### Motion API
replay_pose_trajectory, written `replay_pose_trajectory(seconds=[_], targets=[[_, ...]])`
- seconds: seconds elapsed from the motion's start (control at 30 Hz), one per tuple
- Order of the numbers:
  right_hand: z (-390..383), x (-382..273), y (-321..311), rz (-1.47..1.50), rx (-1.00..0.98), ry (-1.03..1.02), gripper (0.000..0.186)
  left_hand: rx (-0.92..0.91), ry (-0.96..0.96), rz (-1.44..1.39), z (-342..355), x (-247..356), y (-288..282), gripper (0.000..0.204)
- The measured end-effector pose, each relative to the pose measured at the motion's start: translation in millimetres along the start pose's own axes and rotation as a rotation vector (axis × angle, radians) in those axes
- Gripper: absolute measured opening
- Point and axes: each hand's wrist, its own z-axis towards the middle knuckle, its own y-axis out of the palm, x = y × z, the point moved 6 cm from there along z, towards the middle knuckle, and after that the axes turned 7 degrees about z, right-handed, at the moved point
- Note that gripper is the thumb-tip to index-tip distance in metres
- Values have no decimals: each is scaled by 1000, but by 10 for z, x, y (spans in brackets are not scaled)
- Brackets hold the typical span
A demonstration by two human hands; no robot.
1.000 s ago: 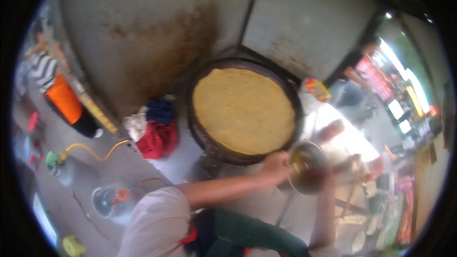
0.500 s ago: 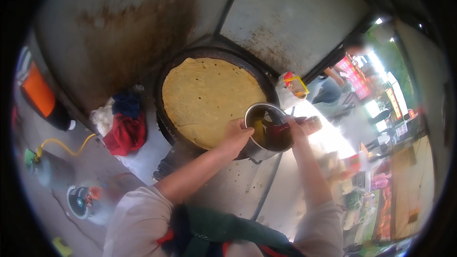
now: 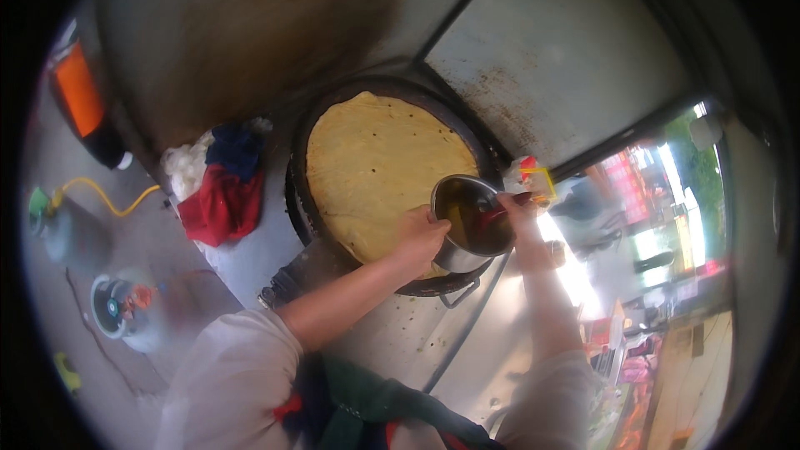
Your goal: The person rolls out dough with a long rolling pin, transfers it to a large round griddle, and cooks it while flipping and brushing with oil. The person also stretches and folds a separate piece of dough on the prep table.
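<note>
With my left hand (image 3: 423, 237) I grip the near left side of a steel pot (image 3: 457, 254) that contains yellowish oil. My right hand (image 3: 519, 212) holds the pot's right rim, along with what looks like a red handle (image 3: 492, 217) reaching into the oil. The pot is held over the lower right edge of a large round dark griddle (image 3: 300, 192). A wide pale yellow flatbread (image 3: 375, 158), speckled with small dark holes, covers most of that griddle.
Red (image 3: 218, 204), blue and white cloths lie left of the griddle. Two gas cylinders (image 3: 71, 237), one with a yellow hose, stand on the floor at left. Metal panels (image 3: 558, 75) rise behind the griddle. A plastic-wrapped item (image 3: 525, 175) sits behind the pot.
The pot has moved from right of the griddle to over its lower right edge, now gripped by both my hands. The person seen at the right is now hard to make out.
</note>
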Motion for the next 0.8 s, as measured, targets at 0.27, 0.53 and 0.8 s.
replay_pose_trajectory(seconds=[0.27,0.53,0.8], targets=[[260,90,169,99,-140,27,24,21,-44,44,-89,179,-122,16],[266,227,-3,114,-151,90,29,63,24,7,-154,68,-40,22],[-30,191,-192,108,-93,162,30,-3,-85,-5,-277,-83,95,21]])
